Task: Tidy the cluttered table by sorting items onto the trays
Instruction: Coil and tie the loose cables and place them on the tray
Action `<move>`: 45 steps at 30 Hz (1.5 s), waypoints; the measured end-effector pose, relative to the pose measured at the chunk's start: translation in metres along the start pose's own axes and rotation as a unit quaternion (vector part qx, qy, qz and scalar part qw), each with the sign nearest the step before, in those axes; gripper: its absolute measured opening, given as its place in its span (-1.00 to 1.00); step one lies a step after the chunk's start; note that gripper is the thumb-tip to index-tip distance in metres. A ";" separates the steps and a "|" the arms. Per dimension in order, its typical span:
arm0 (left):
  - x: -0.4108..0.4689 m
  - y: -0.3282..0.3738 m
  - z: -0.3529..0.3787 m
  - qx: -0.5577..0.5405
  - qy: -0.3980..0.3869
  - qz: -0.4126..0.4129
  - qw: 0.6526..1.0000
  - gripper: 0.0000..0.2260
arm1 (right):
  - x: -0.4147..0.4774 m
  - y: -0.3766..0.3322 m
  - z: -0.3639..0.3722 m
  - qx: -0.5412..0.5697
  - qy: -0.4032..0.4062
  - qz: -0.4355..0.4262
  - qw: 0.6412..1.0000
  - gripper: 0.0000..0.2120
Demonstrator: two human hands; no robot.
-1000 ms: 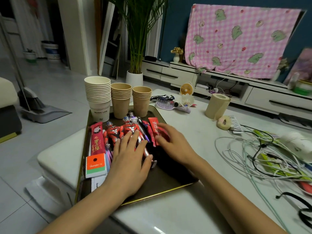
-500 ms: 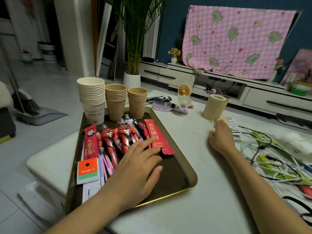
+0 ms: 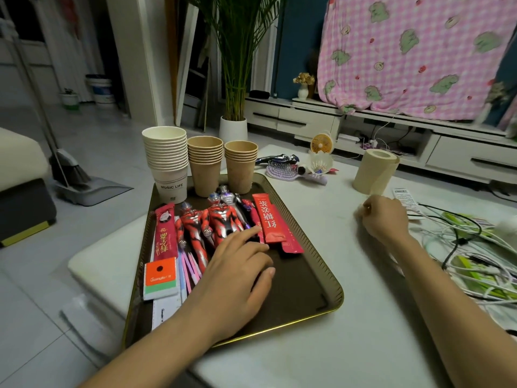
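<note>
A dark tray (image 3: 296, 287) with a gold rim lies at the table's left. It holds three stacks of paper cups (image 3: 205, 163), red toy figures (image 3: 221, 219), red sachets (image 3: 268, 219) and an orange box (image 3: 161, 275). My left hand (image 3: 235, 275) rests flat on the tray, its fingertips at the figures and the right-hand sachet. To the right of the tray, my right hand (image 3: 386, 219) curls around a small pale tape roll (image 3: 360, 212) just above the tabletop. Most of that roll is hidden in the fist.
A large beige tape roll (image 3: 375, 170) stands behind my right hand. A purple hairbrush (image 3: 282, 170), a dark figure (image 3: 279, 158), a shuttlecock (image 3: 319, 163) and a small fan (image 3: 321, 142) lie at the back. Tangled white and black cables (image 3: 461, 247) cover the right side.
My right hand left the tray, reached right to the small tape roll and closed on it. My left hand slid slightly down the figures and stays on the tray.
</note>
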State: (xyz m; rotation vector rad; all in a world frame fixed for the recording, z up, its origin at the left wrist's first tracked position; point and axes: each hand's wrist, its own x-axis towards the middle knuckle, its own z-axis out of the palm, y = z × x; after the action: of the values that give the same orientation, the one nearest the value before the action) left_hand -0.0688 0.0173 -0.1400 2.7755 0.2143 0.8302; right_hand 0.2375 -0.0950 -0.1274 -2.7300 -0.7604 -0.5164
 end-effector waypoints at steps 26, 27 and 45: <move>-0.001 -0.003 -0.009 -0.035 0.098 -0.126 0.987 -0.80 | -0.120 -0.095 -0.070 0.111 -0.107 -0.181 0.971 -0.80; -0.001 -0.003 -0.009 -0.030 0.093 -0.117 0.988 -0.81 | -0.120 -0.090 -0.061 0.083 -0.114 -0.152 0.978 -0.76; 0.002 0.011 -0.014 0.095 0.000 -0.031 0.995 -0.64 | -0.127 -0.072 -0.038 0.180 -0.180 -0.125 0.959 -0.68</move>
State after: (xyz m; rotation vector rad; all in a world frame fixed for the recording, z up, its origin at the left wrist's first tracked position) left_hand -0.0739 0.0094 -0.1241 2.9275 0.3964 0.8362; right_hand 0.0867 -0.1047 -0.1332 -2.4206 -1.1688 0.0826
